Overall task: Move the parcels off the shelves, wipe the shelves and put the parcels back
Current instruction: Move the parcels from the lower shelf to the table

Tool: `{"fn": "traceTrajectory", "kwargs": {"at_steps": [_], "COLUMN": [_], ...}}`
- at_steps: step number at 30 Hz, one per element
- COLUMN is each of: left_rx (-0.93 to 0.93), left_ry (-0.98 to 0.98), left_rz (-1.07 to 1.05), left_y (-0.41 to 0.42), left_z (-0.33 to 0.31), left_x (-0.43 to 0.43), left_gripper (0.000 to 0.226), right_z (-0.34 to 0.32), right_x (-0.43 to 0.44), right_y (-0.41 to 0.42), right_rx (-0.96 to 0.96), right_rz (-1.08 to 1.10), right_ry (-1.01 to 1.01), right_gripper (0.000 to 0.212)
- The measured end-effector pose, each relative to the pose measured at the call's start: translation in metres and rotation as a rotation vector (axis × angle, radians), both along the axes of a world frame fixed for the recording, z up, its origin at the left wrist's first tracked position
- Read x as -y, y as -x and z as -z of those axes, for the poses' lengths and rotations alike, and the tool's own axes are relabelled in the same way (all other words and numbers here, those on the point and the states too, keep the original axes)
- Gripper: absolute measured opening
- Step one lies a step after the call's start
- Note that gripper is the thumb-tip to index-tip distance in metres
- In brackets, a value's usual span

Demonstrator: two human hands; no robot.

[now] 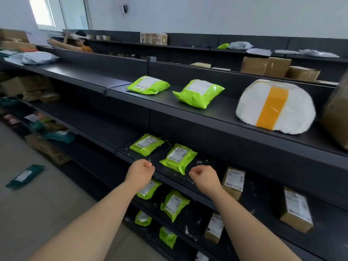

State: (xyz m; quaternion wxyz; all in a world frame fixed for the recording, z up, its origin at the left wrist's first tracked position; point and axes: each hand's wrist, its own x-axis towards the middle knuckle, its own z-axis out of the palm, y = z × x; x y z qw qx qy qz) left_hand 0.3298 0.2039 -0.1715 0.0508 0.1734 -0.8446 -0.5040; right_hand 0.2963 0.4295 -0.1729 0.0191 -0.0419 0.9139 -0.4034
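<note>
Task judged at an early stage: parcels are seen on every level, no cloth is in view, nothing is held. The left hand (pixel 140 169) and right hand (pixel 204 176) are raised side by side just in front of the second shelf (pixel 90 123); each grip is curled into a loose fist with nothing seen inside it. Two green parcels (pixel 178 158) are lying on that shelf just beyond the hands, untouched. White crumbs (pixel 204 162) are scattered around them and on the third shelf (pixel 263 196) below, so wiping is judged not done there. On the top shelf (pixel 84 72) two green mailers (pixel 198 93) and a white parcel (pixel 275 106) with an orange tape band are set; whether that level was wiped cannot be told. Brown boxes (pixel 295 210) and more green bags are lying lower down. Remaining, as judged: clearing, wiping, restocking. Shelving is dark matte metal, run from near right to far left. A teal parcel (pixel 25 176) is lying on the grey floor (pixel 47 213) at left. Beyond, a second shelf row with cardboard boxes (pixel 153 38) is seen, a person (pixel 79 42) at far left, a window (pixel 60 12) above.
</note>
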Motion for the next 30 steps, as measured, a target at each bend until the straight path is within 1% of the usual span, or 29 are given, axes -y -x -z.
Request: {"fn": "traceTrajectory", "kwargs": {"at_steps": [5,8,13,19,23,25,28,30], "left_rx": [0.037,0.054,0.061,0.113,0.125,0.110,0.108,0.135], "left_ry": [0.033,0.036,0.040,0.076,0.133,0.165,0.215,0.242], "left_rz": [0.013,0.030,0.045,0.043,0.017,0.011,0.022,0.039], "left_y": [0.031,0.048,0.088,0.142,0.183,0.201,0.227,0.239], "left_z": [0.005,0.015,0.035,0.058,0.068,0.072,0.080,0.083], "left_x": [0.062,0.083,0.101,0.123,0.139,0.144,0.150,0.153], "left_gripper": [0.022,0.025,0.027,0.034,0.041,0.037,0.019,0.029], "right_z": [0.011,0.022,0.040,0.055,0.068,0.074,0.083,0.089], "right_x": [0.052,0.070,0.090,0.107,0.116,0.122,0.132,0.137], "right_y": [0.029,0.045,0.077,0.130,0.169,0.186,0.206,0.214], "right_rx": [0.015,0.045,0.097,0.146,0.162,0.172,0.198,0.223], "right_rz": [0.062,0.094,0.160,0.190,0.213,0.211,0.226,0.264], "right_ry": [-0.009,-0.023,0.000,-0.049,-0.088,-0.112,-0.159,-0.201], "right_gripper": [0.018,0.027,0.043,0.049,0.053,0.055,0.061,0.067]}}
